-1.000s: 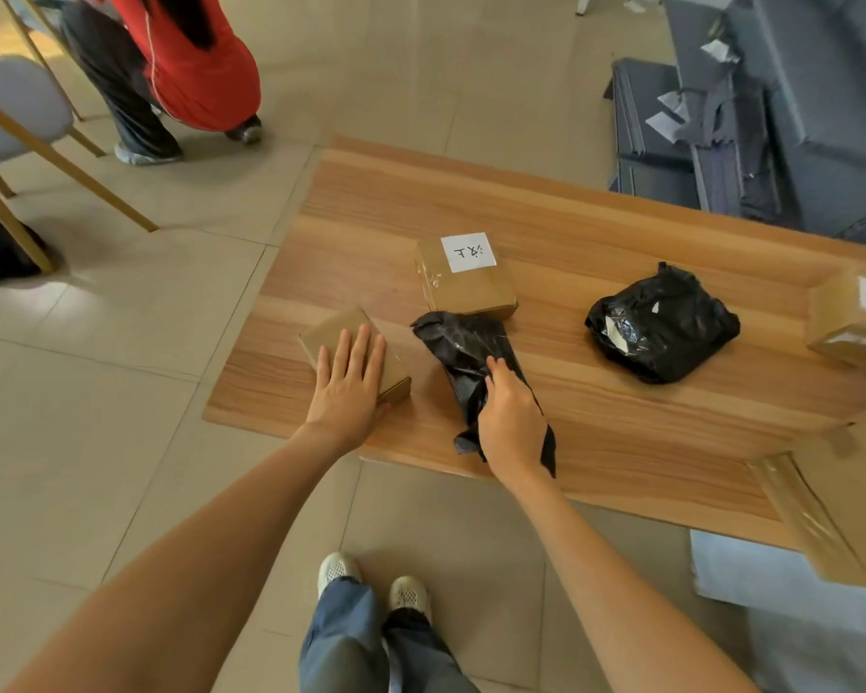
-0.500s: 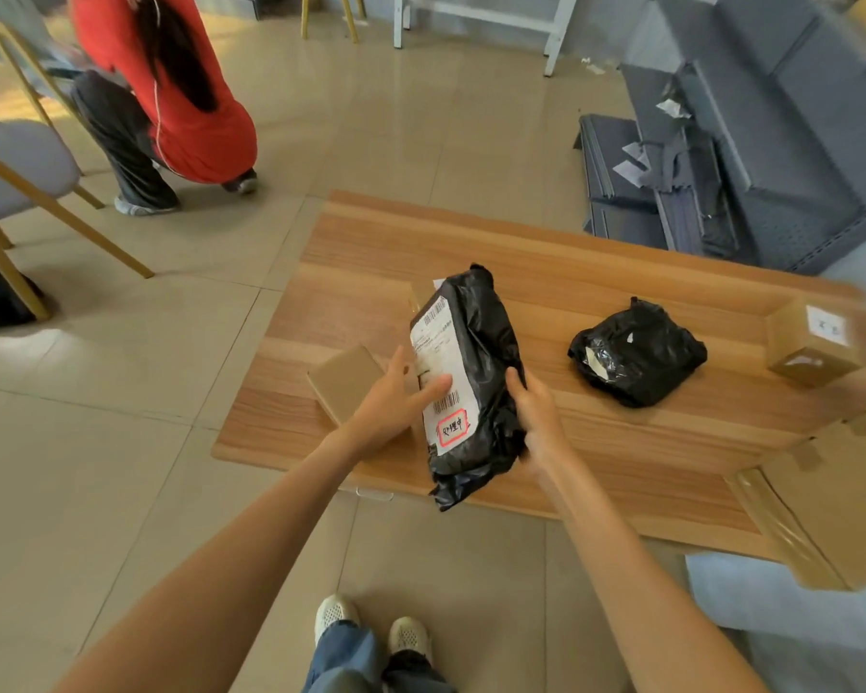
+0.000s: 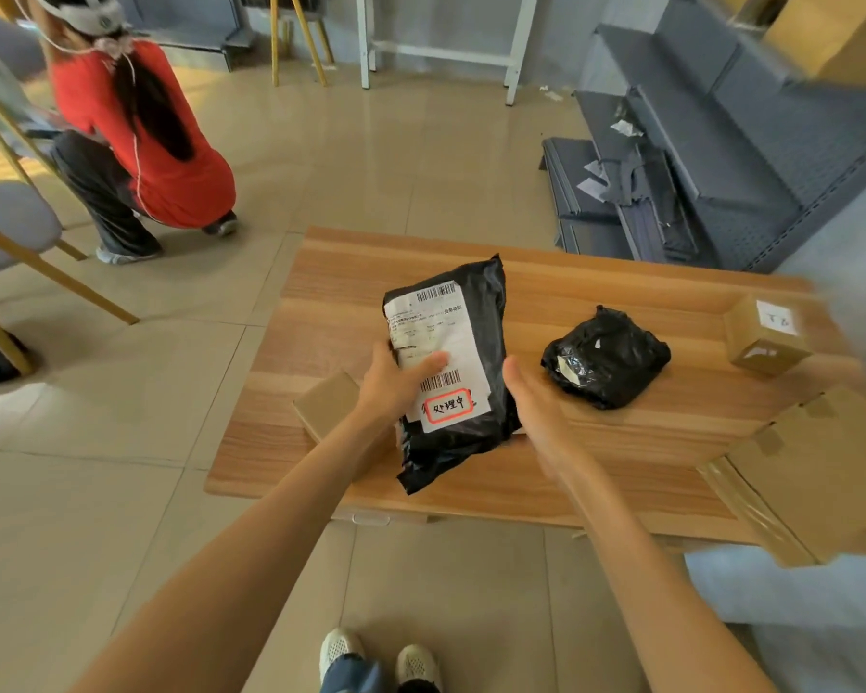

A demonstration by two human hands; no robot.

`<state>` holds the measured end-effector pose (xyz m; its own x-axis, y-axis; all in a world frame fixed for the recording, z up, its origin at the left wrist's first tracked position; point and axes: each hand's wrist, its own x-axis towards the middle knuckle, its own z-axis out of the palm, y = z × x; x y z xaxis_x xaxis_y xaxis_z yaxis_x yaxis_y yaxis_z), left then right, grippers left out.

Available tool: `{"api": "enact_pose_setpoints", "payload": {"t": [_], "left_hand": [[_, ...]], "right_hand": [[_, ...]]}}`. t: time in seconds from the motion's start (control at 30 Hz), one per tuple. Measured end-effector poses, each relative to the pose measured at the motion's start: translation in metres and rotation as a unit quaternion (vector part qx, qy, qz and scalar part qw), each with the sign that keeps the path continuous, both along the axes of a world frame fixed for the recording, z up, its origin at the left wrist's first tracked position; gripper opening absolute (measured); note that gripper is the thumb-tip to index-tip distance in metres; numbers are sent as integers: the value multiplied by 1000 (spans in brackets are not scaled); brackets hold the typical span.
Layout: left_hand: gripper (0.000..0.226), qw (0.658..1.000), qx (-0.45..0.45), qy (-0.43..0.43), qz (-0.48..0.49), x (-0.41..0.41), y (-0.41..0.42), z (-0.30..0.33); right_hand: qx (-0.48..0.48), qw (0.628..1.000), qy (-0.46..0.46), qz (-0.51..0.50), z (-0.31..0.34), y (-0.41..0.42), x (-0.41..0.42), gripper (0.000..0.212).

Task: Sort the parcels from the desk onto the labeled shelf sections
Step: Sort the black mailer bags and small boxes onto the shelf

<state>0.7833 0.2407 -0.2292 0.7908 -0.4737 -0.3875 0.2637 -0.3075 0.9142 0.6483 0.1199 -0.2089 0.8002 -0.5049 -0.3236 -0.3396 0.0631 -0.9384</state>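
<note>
I hold a black plastic mailer bag [image 3: 476,317] upright above the wooden desk [image 3: 546,272], its white shipping label with barcodes and a red-framed sticker facing me. My left hand [image 3: 396,382] grips its left edge, thumb across the label. My right hand [image 3: 531,397] supports its right edge from behind, fingers hidden by the bag. On the desk lie a crumpled black parcel [image 3: 606,357], a small brown box [image 3: 326,402] under my left wrist, and a labeled cardboard box [image 3: 766,337] at the right. Grey shelf panels [image 3: 711,142] stand beyond the desk.
A person in a red top [image 3: 141,137] crouches on the tiled floor at far left. A grey chair with wooden legs [image 3: 16,232] stands at the left edge. A large flat cardboard box [image 3: 821,472] overlaps the desk's near right corner. White frame legs [image 3: 441,47] stand at the back.
The black mailer went from lying on the desk under my right hand to being held upright in both hands with its label facing me. My left hand left the small brown box.
</note>
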Motion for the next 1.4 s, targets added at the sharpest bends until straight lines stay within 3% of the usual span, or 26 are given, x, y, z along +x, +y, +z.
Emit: {"api": "enact_pose_setpoints", "payload": {"t": [0.17,0.33,0.47,0.57,0.73,0.8,0.9,1.0,1.07,1.27,1.4], "left_hand": [[52,992,93,-82,-10,-12,-21,21],[54,991,84,-95,-53,-19,-42,40],[59,975,92,-132,-155,-23,-63,62],[61,919,165,-278,-224,-24,-78,78],[58,737,279,-519,-332,-23,-102,107],[55,688,276,-574,-349,-26,-112,117],[54,673,244,-598,-360,-33,-130,130],[56,671,198,-600,-388,-39,-146,146],[57,656,167,-613,-409,-43,-152,158],[57,563,98,-695,-436,-61,-162,197],[53,520,42,-719,-459,-87,-166,210]], "right_hand": [[-134,989,19,-61,-6,6,-3,25],[-173,978,11,-116,5,-8,-12,36],[-171,969,10,-176,23,-29,-25,41],[-156,960,30,-232,37,-49,-42,45],[-155,941,34,-300,60,-81,-77,40],[-162,931,23,-326,75,-87,-91,30],[-173,912,17,-371,99,-89,-109,24],[-175,889,28,-423,119,-91,-123,45],[-175,875,38,-451,132,-90,-132,48],[-204,831,32,-517,172,-65,-157,40],[-214,790,54,-572,194,-35,-188,40]]}}
